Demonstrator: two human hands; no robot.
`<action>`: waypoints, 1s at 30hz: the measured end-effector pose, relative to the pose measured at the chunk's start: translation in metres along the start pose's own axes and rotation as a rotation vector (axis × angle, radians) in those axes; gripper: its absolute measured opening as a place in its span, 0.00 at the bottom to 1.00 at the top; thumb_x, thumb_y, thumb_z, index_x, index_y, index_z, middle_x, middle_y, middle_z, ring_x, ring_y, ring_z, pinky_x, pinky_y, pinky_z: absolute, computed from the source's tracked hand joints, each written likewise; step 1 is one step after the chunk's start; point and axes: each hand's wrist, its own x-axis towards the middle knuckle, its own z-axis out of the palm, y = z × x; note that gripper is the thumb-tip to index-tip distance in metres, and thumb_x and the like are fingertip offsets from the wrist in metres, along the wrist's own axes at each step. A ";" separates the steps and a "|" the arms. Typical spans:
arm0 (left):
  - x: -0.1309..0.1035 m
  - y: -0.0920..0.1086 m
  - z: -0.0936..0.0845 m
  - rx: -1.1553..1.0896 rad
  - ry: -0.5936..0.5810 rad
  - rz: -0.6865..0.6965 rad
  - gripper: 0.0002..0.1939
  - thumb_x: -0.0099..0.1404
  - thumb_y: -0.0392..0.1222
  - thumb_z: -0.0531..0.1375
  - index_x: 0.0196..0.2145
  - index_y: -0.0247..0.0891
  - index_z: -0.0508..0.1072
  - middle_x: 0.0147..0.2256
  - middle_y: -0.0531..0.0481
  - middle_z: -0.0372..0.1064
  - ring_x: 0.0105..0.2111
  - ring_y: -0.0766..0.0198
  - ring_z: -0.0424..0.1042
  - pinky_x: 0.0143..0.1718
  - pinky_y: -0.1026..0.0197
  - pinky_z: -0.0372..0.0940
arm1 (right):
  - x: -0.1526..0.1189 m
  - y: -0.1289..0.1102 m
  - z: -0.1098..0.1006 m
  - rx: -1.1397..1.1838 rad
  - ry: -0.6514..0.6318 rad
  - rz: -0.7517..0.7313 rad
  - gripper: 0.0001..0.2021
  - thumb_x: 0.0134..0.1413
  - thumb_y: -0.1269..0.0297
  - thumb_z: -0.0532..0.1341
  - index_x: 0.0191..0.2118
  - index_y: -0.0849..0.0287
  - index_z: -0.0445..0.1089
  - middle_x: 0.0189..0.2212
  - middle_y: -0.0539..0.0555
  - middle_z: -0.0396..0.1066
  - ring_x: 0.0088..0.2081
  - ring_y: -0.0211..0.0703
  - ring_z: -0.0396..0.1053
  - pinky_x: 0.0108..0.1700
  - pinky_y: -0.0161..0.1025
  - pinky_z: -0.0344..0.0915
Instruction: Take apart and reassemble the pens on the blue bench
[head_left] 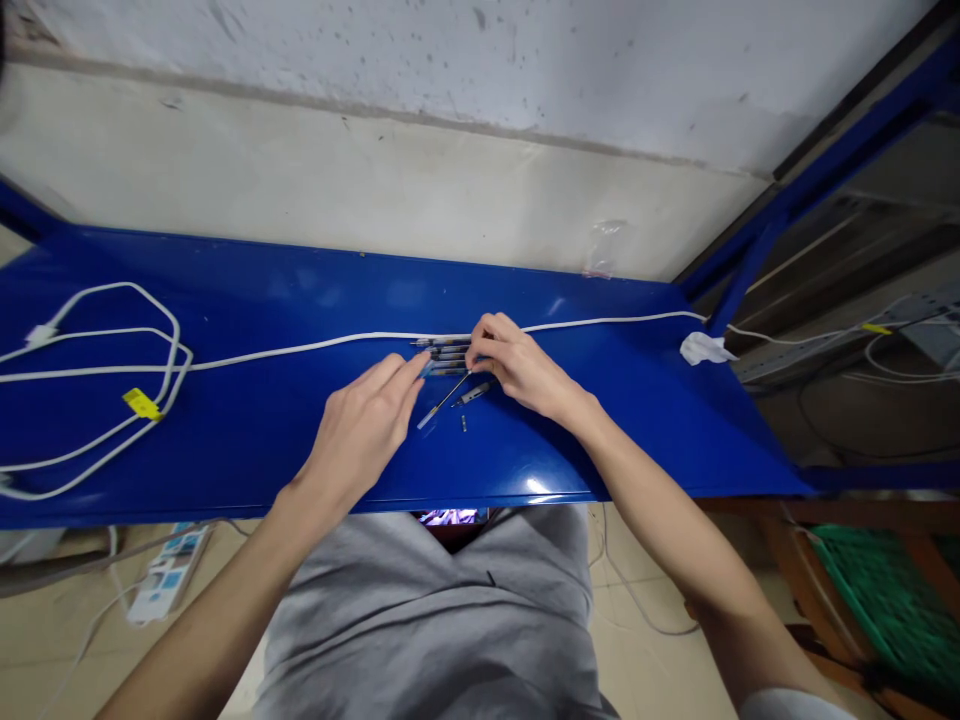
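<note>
Several slim dark pens (450, 357) lie side by side on the blue shelf, between my two hands. My left hand (367, 425) rests at their left ends, thumb and forefinger together. A bit of clear blue shows at those fingertips, too small to name. Over the pens' right ends, my right hand (517, 365) is closed in a pinch at the upper end of a pen refill (444, 400), which slants down to the left. Just below that hand lies a loose pen barrel (474, 393). A tiny pen part (463, 424) sits nearer the front edge.
A white cable (300, 352) runs across the blue shelf (525, 455) behind the pens and loops at the left, with a yellow tag (142, 404). Crumpled white tissue (706, 347) lies at the right. A clear plastic bag (606, 248) is against the back wall.
</note>
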 end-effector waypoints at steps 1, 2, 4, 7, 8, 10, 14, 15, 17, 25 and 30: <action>0.004 -0.001 -0.003 -0.017 0.047 0.006 0.19 0.78 0.41 0.48 0.61 0.41 0.69 0.45 0.45 0.73 0.42 0.57 0.75 0.41 0.59 0.67 | 0.000 0.000 -0.002 -0.023 0.034 0.003 0.11 0.67 0.78 0.52 0.39 0.58 0.69 0.43 0.57 0.66 0.45 0.49 0.62 0.49 0.46 0.62; 0.009 -0.002 -0.007 -0.037 0.094 0.014 0.19 0.78 0.41 0.48 0.60 0.42 0.70 0.46 0.45 0.73 0.43 0.56 0.75 0.43 0.59 0.67 | 0.000 0.000 -0.005 -0.052 0.073 0.015 0.11 0.68 0.77 0.51 0.39 0.58 0.69 0.43 0.57 0.67 0.45 0.49 0.62 0.48 0.46 0.62; 0.023 -0.003 -0.014 -0.071 0.169 0.038 0.18 0.78 0.38 0.47 0.57 0.42 0.71 0.48 0.44 0.71 0.46 0.56 0.74 0.47 0.57 0.67 | -0.001 0.001 -0.009 -0.109 0.158 0.060 0.12 0.69 0.76 0.50 0.39 0.57 0.68 0.42 0.57 0.69 0.45 0.50 0.62 0.49 0.47 0.61; 0.053 -0.008 -0.020 -0.069 0.203 0.108 0.18 0.76 0.34 0.46 0.54 0.39 0.72 0.48 0.42 0.71 0.48 0.54 0.72 0.49 0.54 0.66 | -0.003 0.007 -0.014 -0.168 0.319 0.158 0.12 0.69 0.75 0.50 0.38 0.55 0.68 0.39 0.55 0.72 0.44 0.50 0.64 0.49 0.48 0.60; 0.063 -0.010 -0.020 -0.055 0.182 0.150 0.18 0.76 0.34 0.46 0.53 0.39 0.72 0.48 0.42 0.71 0.48 0.53 0.72 0.50 0.53 0.65 | -0.004 0.010 -0.015 -0.181 0.373 0.188 0.12 0.69 0.74 0.51 0.37 0.55 0.68 0.38 0.54 0.73 0.44 0.50 0.65 0.49 0.48 0.59; 0.082 -0.017 -0.016 -0.031 0.087 0.251 0.18 0.76 0.35 0.46 0.52 0.39 0.73 0.45 0.43 0.73 0.46 0.53 0.72 0.49 0.53 0.65 | -0.005 0.016 -0.017 -0.202 0.464 0.229 0.10 0.68 0.73 0.53 0.36 0.54 0.69 0.36 0.53 0.74 0.44 0.50 0.66 0.48 0.47 0.59; 0.099 -0.031 0.005 -0.026 0.055 0.328 0.17 0.78 0.47 0.49 0.51 0.39 0.75 0.45 0.45 0.75 0.43 0.54 0.74 0.41 0.56 0.65 | -0.006 0.023 -0.018 -0.217 0.510 0.248 0.09 0.66 0.72 0.55 0.35 0.55 0.69 0.35 0.52 0.74 0.40 0.48 0.65 0.45 0.46 0.59; 0.098 -0.033 0.011 -0.030 0.056 0.328 0.18 0.78 0.48 0.49 0.49 0.39 0.76 0.44 0.45 0.75 0.42 0.55 0.75 0.38 0.58 0.64 | -0.007 0.023 -0.017 -0.221 0.506 0.250 0.09 0.65 0.73 0.55 0.35 0.55 0.69 0.34 0.52 0.74 0.40 0.48 0.65 0.44 0.45 0.59; 0.093 -0.036 0.019 -0.058 0.050 0.320 0.20 0.79 0.49 0.48 0.48 0.39 0.77 0.41 0.46 0.76 0.40 0.57 0.75 0.34 0.60 0.62 | -0.007 0.024 -0.016 -0.239 0.505 0.263 0.09 0.64 0.74 0.55 0.35 0.55 0.69 0.34 0.52 0.74 0.40 0.48 0.65 0.44 0.45 0.58; 0.080 -0.035 0.022 -0.321 0.080 0.211 0.16 0.77 0.46 0.52 0.44 0.37 0.78 0.40 0.48 0.77 0.34 0.64 0.73 0.36 0.62 0.63 | -0.009 0.029 -0.017 -0.277 0.503 0.329 0.10 0.64 0.75 0.55 0.34 0.55 0.69 0.33 0.52 0.75 0.40 0.48 0.65 0.45 0.46 0.58; 0.082 -0.037 0.029 -0.324 0.078 0.211 0.16 0.77 0.47 0.53 0.44 0.38 0.79 0.39 0.48 0.77 0.35 0.63 0.74 0.39 0.62 0.64 | -0.007 0.023 -0.013 -0.251 0.465 0.288 0.09 0.64 0.72 0.57 0.35 0.54 0.71 0.33 0.52 0.76 0.40 0.49 0.66 0.44 0.46 0.58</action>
